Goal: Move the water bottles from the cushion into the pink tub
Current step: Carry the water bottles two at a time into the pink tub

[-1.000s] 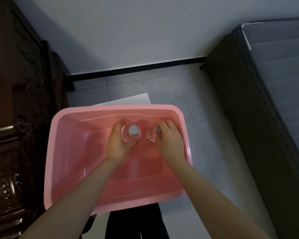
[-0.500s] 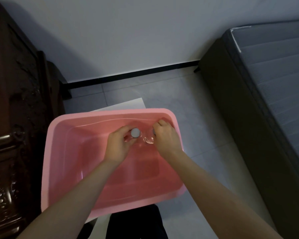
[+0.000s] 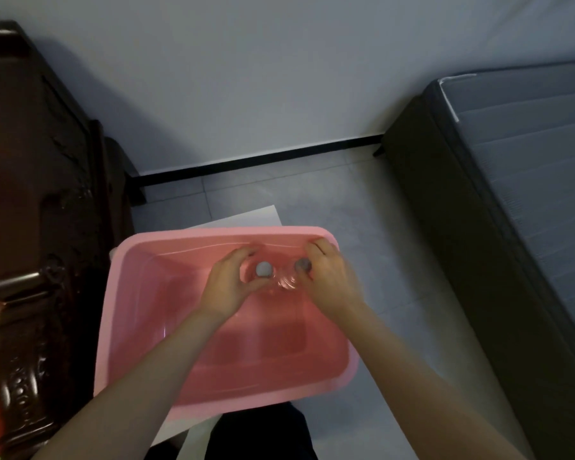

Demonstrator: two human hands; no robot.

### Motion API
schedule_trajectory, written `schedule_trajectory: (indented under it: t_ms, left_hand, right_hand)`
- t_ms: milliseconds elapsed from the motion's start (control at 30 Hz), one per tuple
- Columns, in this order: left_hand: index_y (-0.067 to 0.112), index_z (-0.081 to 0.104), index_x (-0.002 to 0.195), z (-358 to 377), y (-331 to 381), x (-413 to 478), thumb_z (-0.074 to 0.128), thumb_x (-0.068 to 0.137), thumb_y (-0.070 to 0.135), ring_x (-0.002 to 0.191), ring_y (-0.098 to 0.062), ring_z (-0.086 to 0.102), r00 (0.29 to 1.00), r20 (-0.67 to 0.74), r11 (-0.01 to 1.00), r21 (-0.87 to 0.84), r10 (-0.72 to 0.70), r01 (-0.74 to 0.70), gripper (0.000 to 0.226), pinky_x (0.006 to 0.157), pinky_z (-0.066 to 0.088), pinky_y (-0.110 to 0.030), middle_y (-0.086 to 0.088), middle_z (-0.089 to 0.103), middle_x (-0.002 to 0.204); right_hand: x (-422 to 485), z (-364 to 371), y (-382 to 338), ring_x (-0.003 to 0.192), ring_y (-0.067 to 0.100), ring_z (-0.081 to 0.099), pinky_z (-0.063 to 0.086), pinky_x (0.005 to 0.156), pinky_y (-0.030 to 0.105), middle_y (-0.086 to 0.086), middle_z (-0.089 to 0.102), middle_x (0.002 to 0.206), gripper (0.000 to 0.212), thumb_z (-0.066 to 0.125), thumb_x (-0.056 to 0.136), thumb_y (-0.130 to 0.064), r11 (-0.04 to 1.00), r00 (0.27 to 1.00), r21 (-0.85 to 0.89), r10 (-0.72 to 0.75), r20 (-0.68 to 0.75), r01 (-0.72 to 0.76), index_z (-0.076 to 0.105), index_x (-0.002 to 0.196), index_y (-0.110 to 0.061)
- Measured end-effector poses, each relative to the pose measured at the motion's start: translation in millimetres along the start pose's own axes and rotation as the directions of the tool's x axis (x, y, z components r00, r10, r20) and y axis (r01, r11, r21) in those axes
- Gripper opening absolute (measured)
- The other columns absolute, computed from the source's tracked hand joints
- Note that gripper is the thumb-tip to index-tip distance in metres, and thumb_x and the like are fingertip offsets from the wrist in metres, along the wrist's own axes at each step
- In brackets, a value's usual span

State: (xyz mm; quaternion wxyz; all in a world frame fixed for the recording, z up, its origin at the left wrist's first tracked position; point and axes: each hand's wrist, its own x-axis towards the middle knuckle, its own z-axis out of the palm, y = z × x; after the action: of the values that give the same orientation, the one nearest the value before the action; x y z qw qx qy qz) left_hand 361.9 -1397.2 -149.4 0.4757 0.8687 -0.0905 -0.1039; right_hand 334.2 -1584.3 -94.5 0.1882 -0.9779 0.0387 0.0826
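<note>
Two clear bottles stand upright side by side inside the pink tub (image 3: 136, 293), near its far wall. The left hand (image 3: 228, 287) curls its fingers around the left bottle (image 3: 264, 269); the right hand (image 3: 329, 280) wraps the right bottle (image 3: 302, 265).

Home bedroom — mattress (image 3: 528, 167), carved wooden furniture (image 3: 30, 194)

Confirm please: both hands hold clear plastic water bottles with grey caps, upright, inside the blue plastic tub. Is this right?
Not quite. The head view shows the rectangular plastic tub is pink, not blue. The left hand and right hand do hold the clear, grey-capped bottles upright inside it.
</note>
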Motion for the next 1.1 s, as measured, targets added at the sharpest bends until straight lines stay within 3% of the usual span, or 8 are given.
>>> schedule_trajectory:
  t_ms: [67, 167, 267, 333, 533, 767, 900, 1100]
  left_hand:
    - [0.014, 0.064, 0.118, -20, 12, 3, 0.082, 0.071, 0.031, 0.106, -0.012, 0.061, 1.000, -0.009, 1.000, -0.017, -0.019, 0.019, 0.053, 0.091, 0.044, -0.023, 0.001, 0.067, 0.117]
    - [0.012, 0.066, 0.115, -63, 46, 5, 0.068, 0.085, 0.032, 0.105, -0.013, 0.062, 0.983, -0.185, 1.000, 0.015, -0.002, 0.005, 0.036, 0.091, 0.038, -0.014, -0.002, 0.069, 0.114]
    - [0.006, 0.061, 0.124, -118, 85, -1, 0.056, 0.094, 0.024, 0.122, -0.020, 0.054, 0.919, -0.391, 0.998, 0.034, 0.053, -0.043, 0.035, 0.106, 0.034, -0.025, -0.008, 0.060, 0.129]
    - [0.008, 0.052, 0.134, -159, 107, -18, 0.049, 0.098, 0.025, 0.131, -0.017, 0.044, 0.870, -0.492, 0.999, 0.051, 0.034, -0.010, 0.040, 0.109, 0.027, -0.022, -0.006, 0.051, 0.140]
    - [0.018, 0.041, 0.143, -259, 143, -143, 0.044, 0.099, 0.036, 0.127, 0.001, 0.037, 0.615, -0.788, 0.989, 0.072, -0.022, 0.127, 0.048, 0.104, 0.023, -0.010, 0.005, 0.043, 0.142]
    - [0.023, 0.030, 0.148, -340, 133, -346, 0.036, 0.098, 0.049, 0.141, -0.016, 0.029, 0.324, -0.943, 0.915, 0.063, -0.077, 0.399, 0.057, 0.106, 0.023, -0.028, 0.001, 0.032, 0.154]
    - [0.013, 0.035, 0.146, -367, 122, -476, 0.038, 0.099, 0.041, 0.136, -0.026, 0.036, 0.101, -0.989, 0.865, -0.041, -0.105, 0.501, 0.055, 0.105, 0.027, -0.029, -0.011, 0.039, 0.149]
    - [0.004, 0.039, 0.142, -387, 94, -645, 0.048, 0.098, 0.025, 0.132, -0.036, 0.042, -0.120, -0.981, 0.755, -0.192, -0.149, 0.628, 0.050, 0.106, 0.030, -0.041, -0.021, 0.044, 0.144]
  right_hand:
    - [-5, -14, 2, 0.105, 0.032, 0.057, 0.048, 0.073, 0.039, 0.009, 0.060, 0.116, 0.028, 0.058, 0.084, -0.021, 1.000, 0.996, 0.012, 0.001, -0.087, 0.000, 0.061, 0.108, -0.007]
    - [-7, -46, -4, 0.119, 0.030, 0.053, 0.052, 0.086, 0.042, 0.010, 0.058, 0.128, 0.044, 0.056, 0.087, -0.028, 0.999, 0.979, 0.011, -0.043, -0.197, 0.046, 0.055, 0.126, -0.006]
    - [2, -79, -29, 0.141, 0.029, 0.033, 0.027, 0.117, 0.044, 0.014, 0.041, 0.149, 0.056, 0.052, 0.095, -0.035, 0.990, 0.963, -0.016, -0.138, -0.232, 0.138, 0.041, 0.141, -0.004]
    - [7, -102, -57, 0.148, 0.025, 0.020, 0.012, 0.122, 0.041, 0.012, 0.029, 0.157, 0.060, 0.047, 0.098, -0.036, 0.973, 0.943, -0.017, -0.228, -0.242, 0.231, 0.033, 0.147, -0.005]
    - [-8, -150, -167, 0.149, 0.022, 0.013, 0.005, 0.121, 0.037, 0.009, 0.021, 0.160, 0.062, 0.039, 0.099, -0.042, 0.838, 0.802, -0.039, -0.533, -0.271, 0.544, 0.027, 0.150, -0.008]
    - [-87, -142, -320, 0.149, 0.017, 0.007, 0.002, 0.121, 0.036, 0.005, 0.016, 0.161, 0.067, 0.036, 0.098, -0.049, 0.576, 0.560, -0.007, -0.798, -0.223, 0.818, 0.019, 0.152, -0.014]
    - [-153, -111, -407, 0.150, 0.016, 0.006, 0.005, 0.122, 0.038, 0.004, 0.015, 0.162, 0.068, 0.036, 0.097, -0.050, 0.418, 0.416, 0.021, -0.896, -0.156, 0.908, 0.018, 0.152, -0.015]
    - [-253, -44, -521, 0.150, 0.015, 0.005, 0.004, 0.122, 0.038, 0.003, 0.012, 0.162, 0.072, 0.039, 0.096, -0.052, 0.259, 0.264, 0.064, -0.962, -0.076, 0.964, 0.016, 0.153, -0.016]
